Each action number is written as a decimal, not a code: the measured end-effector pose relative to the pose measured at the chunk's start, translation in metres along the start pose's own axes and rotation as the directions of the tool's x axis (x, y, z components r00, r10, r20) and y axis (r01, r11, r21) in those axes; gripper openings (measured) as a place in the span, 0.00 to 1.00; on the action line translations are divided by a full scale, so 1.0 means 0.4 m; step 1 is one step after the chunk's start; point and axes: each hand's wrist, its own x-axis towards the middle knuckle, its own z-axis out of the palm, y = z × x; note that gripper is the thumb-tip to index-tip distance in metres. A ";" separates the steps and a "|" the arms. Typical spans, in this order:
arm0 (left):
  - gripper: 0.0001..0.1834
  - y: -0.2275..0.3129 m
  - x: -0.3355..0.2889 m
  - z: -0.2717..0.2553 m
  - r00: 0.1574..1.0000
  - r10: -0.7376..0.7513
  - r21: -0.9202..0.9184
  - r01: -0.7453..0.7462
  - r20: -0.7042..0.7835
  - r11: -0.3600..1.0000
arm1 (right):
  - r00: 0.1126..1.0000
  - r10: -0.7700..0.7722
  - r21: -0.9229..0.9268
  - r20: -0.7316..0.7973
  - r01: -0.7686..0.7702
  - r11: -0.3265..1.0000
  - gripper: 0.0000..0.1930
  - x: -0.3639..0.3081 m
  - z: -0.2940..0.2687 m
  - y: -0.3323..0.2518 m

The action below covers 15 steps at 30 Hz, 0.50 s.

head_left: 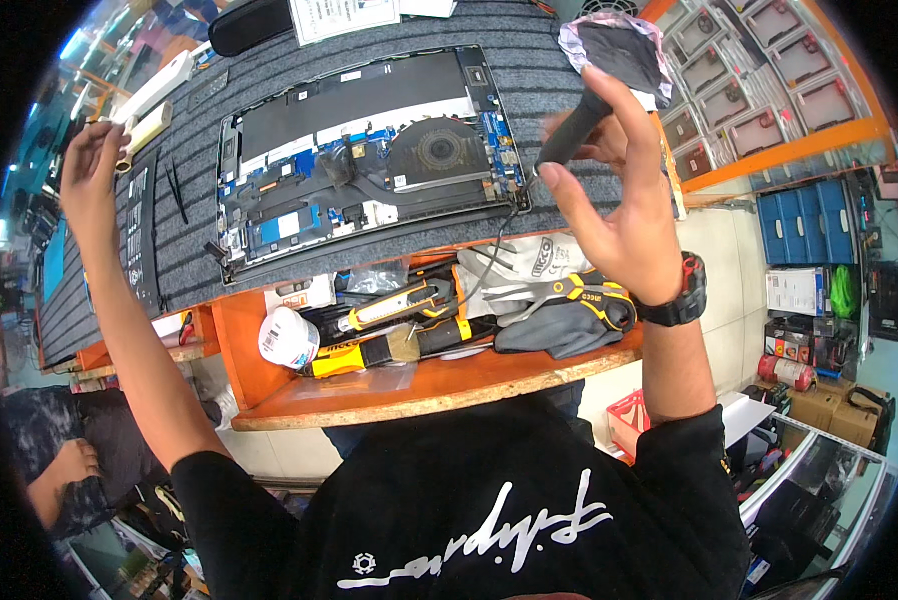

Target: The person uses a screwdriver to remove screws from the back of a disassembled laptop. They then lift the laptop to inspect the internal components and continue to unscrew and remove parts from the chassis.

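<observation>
An opened laptop [359,150] lies on the ribbed grey mat, its fan, circuit boards and black battery area exposed. My right hand [619,190] is at the laptop's right corner, holding a black-handled screwdriver [575,128]. Its thumb and forefinger stand apart, while the other fingers are partly hidden behind the handle. The screwdriver slants, its tip near the laptop's edge. At the far left, my left hand [94,165] is raised with loosely bent fingers, beside a pale yellow bar [149,127]; nothing is clearly visible in it. Black tweezers [177,190] lie between that hand and the laptop.
A dark battery-like slab [141,235] lies left of the laptop. Below the mat, an open orange drawer [439,393] holds pliers [559,292], a utility knife [394,306], a brush [369,352], gloves and a white tub [289,338]. A pouch [619,55] sits at the back right. Another person's hand [74,462] shows at lower left.
</observation>
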 end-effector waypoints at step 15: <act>0.06 0.351 -0.611 0.190 0.926 -0.093 -0.649 0.326 0.366 0.688 | 0.999 0.021 -0.083 -0.041 -0.024 0.996 0.39 0.010 0.000 -0.004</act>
